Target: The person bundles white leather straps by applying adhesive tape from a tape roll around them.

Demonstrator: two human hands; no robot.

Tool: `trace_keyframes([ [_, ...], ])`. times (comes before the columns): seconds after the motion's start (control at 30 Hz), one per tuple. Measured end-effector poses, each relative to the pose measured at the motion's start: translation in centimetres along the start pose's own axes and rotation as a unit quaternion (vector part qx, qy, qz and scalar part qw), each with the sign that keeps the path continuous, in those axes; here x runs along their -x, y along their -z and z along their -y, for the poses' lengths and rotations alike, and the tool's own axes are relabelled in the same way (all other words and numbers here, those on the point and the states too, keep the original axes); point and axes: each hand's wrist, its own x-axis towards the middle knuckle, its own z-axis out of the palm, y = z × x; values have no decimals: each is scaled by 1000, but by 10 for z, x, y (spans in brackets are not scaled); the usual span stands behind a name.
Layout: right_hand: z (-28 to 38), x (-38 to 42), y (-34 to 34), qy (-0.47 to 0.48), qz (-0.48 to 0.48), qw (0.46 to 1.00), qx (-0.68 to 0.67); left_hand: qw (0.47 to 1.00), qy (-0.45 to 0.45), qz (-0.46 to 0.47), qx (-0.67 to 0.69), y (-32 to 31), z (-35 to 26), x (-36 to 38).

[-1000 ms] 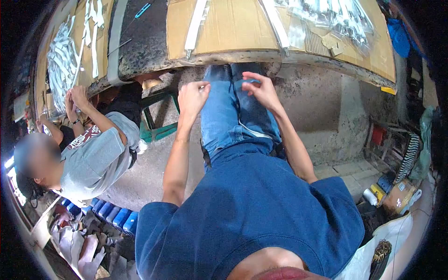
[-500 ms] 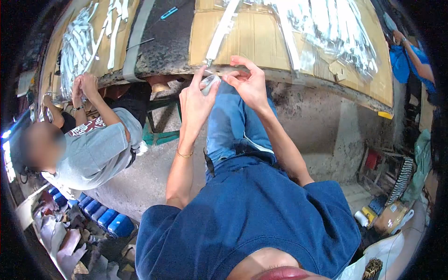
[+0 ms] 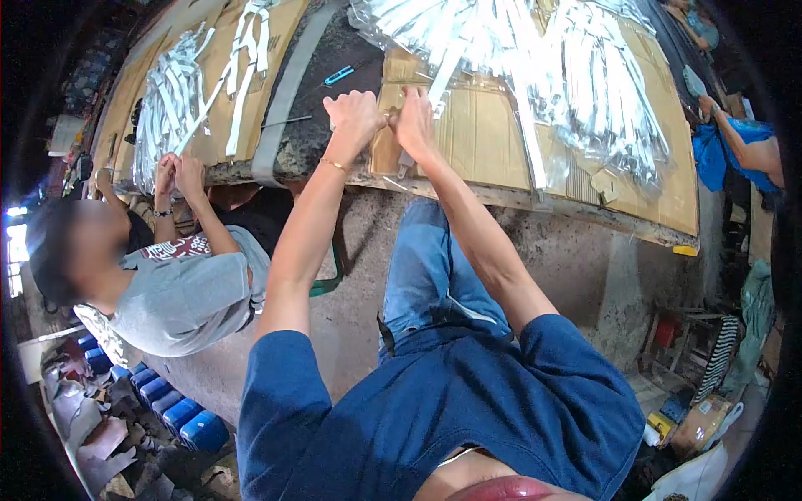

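Both my hands are over the cardboard near the table's front edge, close together. My left hand (image 3: 356,115) is closed, its fist over the dark strip of table beside the cardboard (image 3: 468,134). Just right of it, my right hand (image 3: 413,125) has its fingers curled, a white strip's end behind it. What either hand holds is too small or hidden to make out. A light blue tool (image 3: 339,76) lies on the dark surface above my left hand. White strips in clear plastic (image 3: 610,92) spread across the cardboard to the right.
At the left a co-worker in a grey shirt (image 3: 188,296) sits with both hands (image 3: 178,175) at the table edge by another pile of strips (image 3: 171,100). Blue containers (image 3: 203,430) line the floor. A person's arm (image 3: 739,138) shows at the far right.
Both my hands have moved forward from the table edge to over the tabletop, my arms straighter. The small clear plastic thing at my left fingers no longer shows. The view has shifted.
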Motion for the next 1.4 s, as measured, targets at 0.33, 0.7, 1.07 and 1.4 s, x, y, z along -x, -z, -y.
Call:
trace_keyframes([
  [0.33, 0, -8, 9, 19, 11, 999, 35, 996, -40, 38, -77, -6, -6, -19],
  [0.7, -2, -9, 2, 7, 19, 999, 44, 988, -75, 40, -127, -1, -16, -34],
  [1.07, -19, -9, 84, -21, -1, 979, -203, 975, -154, -14, -158, -22, 6, -27],
  [1.4, -43, 109, 152, -92, 109, 973, -184, 886, -35, -383, 260, -68, 20, 84],
])
